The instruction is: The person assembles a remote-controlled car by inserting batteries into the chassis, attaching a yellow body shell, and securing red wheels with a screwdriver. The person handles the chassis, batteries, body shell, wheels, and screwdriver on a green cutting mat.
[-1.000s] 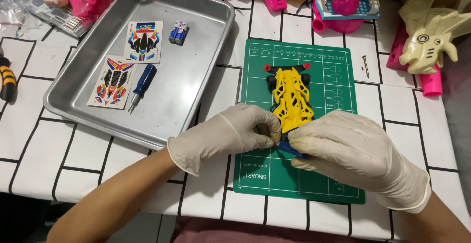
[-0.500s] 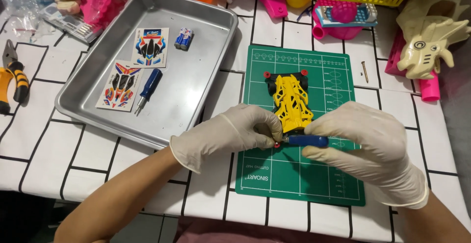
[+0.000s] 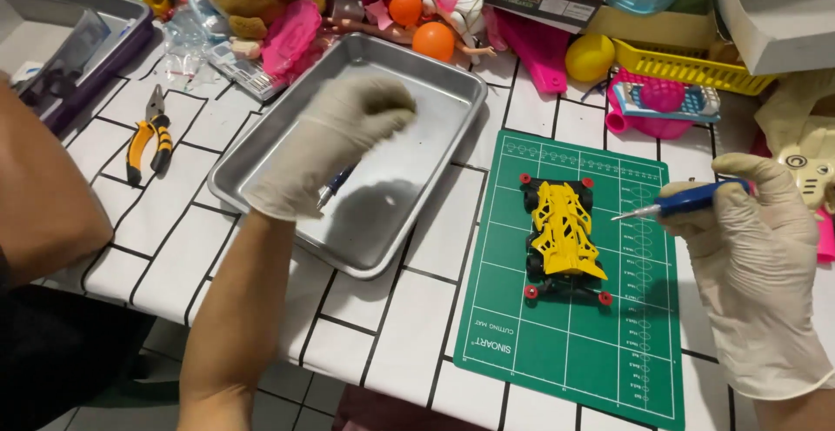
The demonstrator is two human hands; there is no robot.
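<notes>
Item, near: our right hand (image 3: pixel 757 266) grips a blue screwdriver (image 3: pixel 687 200), tip beside the yellow toy car (image 3: pixel 564 238) on the green mat (image 3: pixel 574 353). Farther: left hand (image 3: pixel 344 140), loosely curled, over the metal tray (image 3: pixel 435 213); contents indiscernible. Risk: small parts dropped, lost among toys.

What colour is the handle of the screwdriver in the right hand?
Blue, seen in the head view: the screwdriver sits in the gloved right hand.

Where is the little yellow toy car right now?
The yellow toy car sits on the green cutting mat, right of the metal tray. The right hand beside it holds a blue screwdriver.
</notes>
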